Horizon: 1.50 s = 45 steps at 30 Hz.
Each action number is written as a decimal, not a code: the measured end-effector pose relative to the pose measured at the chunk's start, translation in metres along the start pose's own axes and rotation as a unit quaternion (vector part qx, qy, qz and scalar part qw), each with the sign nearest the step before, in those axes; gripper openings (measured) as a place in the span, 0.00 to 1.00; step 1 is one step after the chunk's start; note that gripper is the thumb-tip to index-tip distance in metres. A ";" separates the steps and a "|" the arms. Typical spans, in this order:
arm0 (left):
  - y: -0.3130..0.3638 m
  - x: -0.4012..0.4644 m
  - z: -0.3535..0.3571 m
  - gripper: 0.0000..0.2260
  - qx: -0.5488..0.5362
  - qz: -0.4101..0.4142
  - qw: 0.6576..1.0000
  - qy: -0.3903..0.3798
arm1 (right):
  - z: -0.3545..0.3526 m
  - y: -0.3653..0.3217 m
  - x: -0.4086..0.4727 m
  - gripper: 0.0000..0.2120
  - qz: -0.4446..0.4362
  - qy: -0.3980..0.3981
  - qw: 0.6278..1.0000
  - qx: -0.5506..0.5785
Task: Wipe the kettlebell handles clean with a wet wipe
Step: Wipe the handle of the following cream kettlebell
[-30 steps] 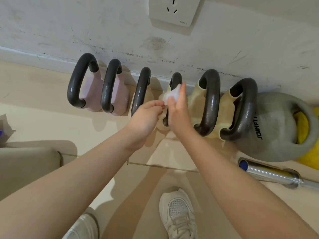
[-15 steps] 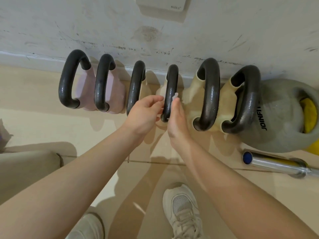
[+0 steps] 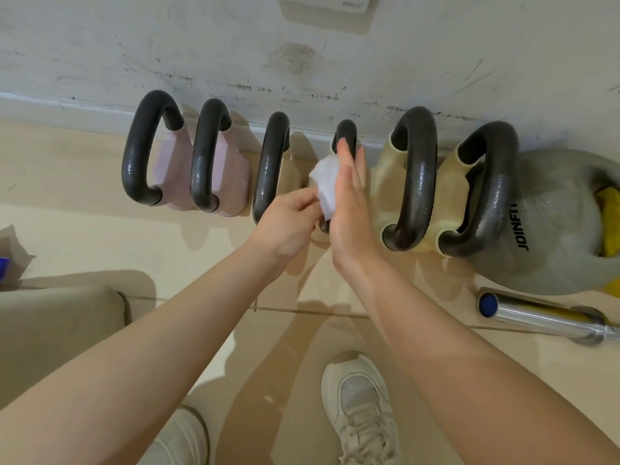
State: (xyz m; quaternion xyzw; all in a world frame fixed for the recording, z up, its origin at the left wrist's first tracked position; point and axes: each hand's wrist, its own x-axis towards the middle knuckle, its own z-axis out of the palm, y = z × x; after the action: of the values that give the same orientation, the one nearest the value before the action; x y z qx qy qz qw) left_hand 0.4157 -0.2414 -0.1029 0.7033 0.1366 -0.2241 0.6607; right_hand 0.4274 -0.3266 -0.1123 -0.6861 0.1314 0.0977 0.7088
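Kettlebell handle [image 3: 345, 135], fourth in the row along the wall, runs lengthwise away from the person; right hand [image 3: 349, 209] presses the wet wipe [image 3: 324, 184] flat-fingered against it, left hand [image 3: 288, 223] pinching the wipe's edge.

Six dark, glossy kettlebell handles [image 3: 416, 176] are stood upright in a row along the wall, on pink and cream bodies, while a crumpled white wipe [image 3: 324, 184] is pressed against the fourth handle [image 3: 345, 135] from the left.

Soft even light, perhaps slight edge-warp.
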 end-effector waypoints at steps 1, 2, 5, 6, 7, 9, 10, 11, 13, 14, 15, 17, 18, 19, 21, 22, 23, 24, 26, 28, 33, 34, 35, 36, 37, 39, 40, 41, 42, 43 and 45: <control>0.000 0.000 0.000 0.10 -0.008 -0.004 1.000 -0.002 | 0.000 -0.004 0.007 0.20 -0.019 -0.003 0.998 -0.054; 0.001 0.000 0.000 0.11 -0.012 -0.007 1.000 -0.002 | 0.000 -0.005 0.014 0.21 -0.035 0.002 0.993 -0.114; 0.005 0.001 -0.001 0.14 -0.009 -0.026 1.000 -0.005 | -0.008 -0.001 0.029 0.22 -0.081 0.015 0.951 -0.298; 0.005 0.001 -0.002 0.14 -0.009 -0.029 0.999 -0.011 | -0.011 0.002 0.029 0.23 -0.089 0.007 0.933 -0.348; 0.006 0.001 -0.002 0.13 -0.009 -0.030 0.999 -0.015 | -0.013 0.006 0.025 0.24 -0.099 -0.006 0.909 -0.405; 0.004 0.001 -0.003 0.12 -0.004 -0.038 0.999 -0.010 | -0.017 0.010 0.012 0.25 -0.135 -0.035 0.849 -0.510; 0.003 0.001 -0.002 0.12 -0.002 -0.039 0.999 0.001 | -0.021 0.009 0.011 0.26 -0.146 -0.045 0.828 -0.539; 0.001 0.000 -0.001 0.12 -0.005 -0.038 0.999 0.012 | -0.024 0.005 0.016 0.26 -0.146 -0.046 0.818 -0.554; 0.000 0.001 0.001 0.12 -0.019 -0.043 0.999 0.027 | -0.029 -0.006 0.041 0.26 -0.111 -0.036 0.824 -0.555; 0.000 0.002 0.002 0.12 -0.022 -0.048 0.998 0.033 | -0.029 -0.013 0.055 0.25 -0.079 -0.036 0.838 -0.538; 0.001 0.003 0.002 0.12 -0.021 -0.053 0.998 0.035 | -0.027 -0.019 0.067 0.25 -0.045 -0.042 0.856 -0.514; 0.002 0.005 0.002 0.12 -0.018 -0.060 0.997 0.039 | -0.023 -0.024 0.081 0.25 -0.003 -0.057 0.873 -0.484; 0.002 0.007 0.002 0.11 -0.019 -0.061 0.997 0.044 | -0.022 -0.025 0.084 0.26 0.006 -0.062 0.875 -0.481; 0.002 0.008 0.003 0.11 -0.021 -0.060 0.997 0.048 | -0.020 -0.025 0.085 0.26 0.010 -0.065 0.880 -0.470; 0.004 0.013 0.005 0.10 -0.029 -0.057 0.996 0.059 | -0.018 -0.025 0.083 0.26 0.005 -0.045 0.909 -0.414; 0.005 0.016 0.006 0.11 -0.032 -0.057 0.996 0.063 | -0.016 -0.024 0.078 0.26 0.000 -0.026 0.930 -0.368; 0.006 0.018 0.007 0.12 -0.034 -0.054 0.996 0.064 | -0.015 -0.022 0.072 0.26 -0.005 -0.006 0.949 -0.316; 0.007 0.021 0.008 0.11 -0.028 -0.046 0.997 0.061 | -0.013 -0.020 0.064 0.26 -0.010 0.013 0.963 -0.271; 0.011 0.025 0.010 0.10 -0.003 -0.033 0.998 0.055 | -0.013 -0.015 0.051 0.22 -0.040 0.036 0.968 -0.243; 0.015 0.030 0.010 0.09 0.010 -0.032 0.998 0.051 | -0.014 -0.009 0.045 0.17 -0.102 0.047 0.951 -0.289; 0.016 0.036 0.008 0.06 0.030 -0.026 0.999 0.012 | -0.017 -0.015 0.041 0.19 -0.213 0.028 0.868 -0.448; 0.016 0.036 0.007 0.07 0.033 -0.023 0.999 0.005 | -0.018 -0.017 0.043 0.19 -0.211 -0.009 0.851 -0.480; 0.015 0.036 0.007 0.07 0.033 -0.022 0.999 0.002 | -0.019 -0.018 0.047 0.20 -0.194 -0.047 0.846 -0.495; 0.014 0.037 0.006 0.08 0.032 -0.020 0.999 0.000 | -0.021 -0.019 0.054 0.20 -0.173 -0.074 0.846 -0.500; 0.014 0.038 0.006 0.08 0.033 -0.019 0.999 -0.002 | -0.023 -0.020 0.062 0.20 -0.151 -0.088 0.847 -0.502; 0.013 0.039 0.006 0.09 0.041 -0.014 0.999 -0.003 | -0.024 -0.025 0.078 0.19 -0.109 -0.101 0.859 -0.490; 0.013 0.038 0.007 0.10 0.044 -0.011 0.999 -0.004 | -0.024 -0.027 0.085 0.19 -0.087 -0.098 0.875 -0.466; 0.012 0.038 0.007 0.10 0.044 -0.011 0.999 -0.002 | -0.022 -0.028 0.088 0.19 -0.051 -0.084 0.901 -0.423; 0.011 0.037 0.008 0.10 0.040 -0.012 0.999 -0.001 | -0.021 -0.029 0.091 0.19 -0.004 -0.066 0.932 -0.357; 0.011 0.037 0.008 0.10 0.037 -0.013 0.999 0.001 | -0.019 -0.031 0.091 0.20 0.046 -0.046 0.961 -0.271; 0.011 0.036 0.008 0.10 0.035 -0.015 0.999 0.006 | -0.014 -0.032 0.087 0.22 0.128 0.000 0.984 -0.125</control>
State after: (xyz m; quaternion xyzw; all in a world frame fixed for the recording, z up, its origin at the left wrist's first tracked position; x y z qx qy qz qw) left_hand 0.4505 -0.2544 -0.1112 0.7253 0.1437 -0.2344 0.6311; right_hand 0.5195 -0.3456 -0.1102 -0.7471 0.2046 0.2033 0.5988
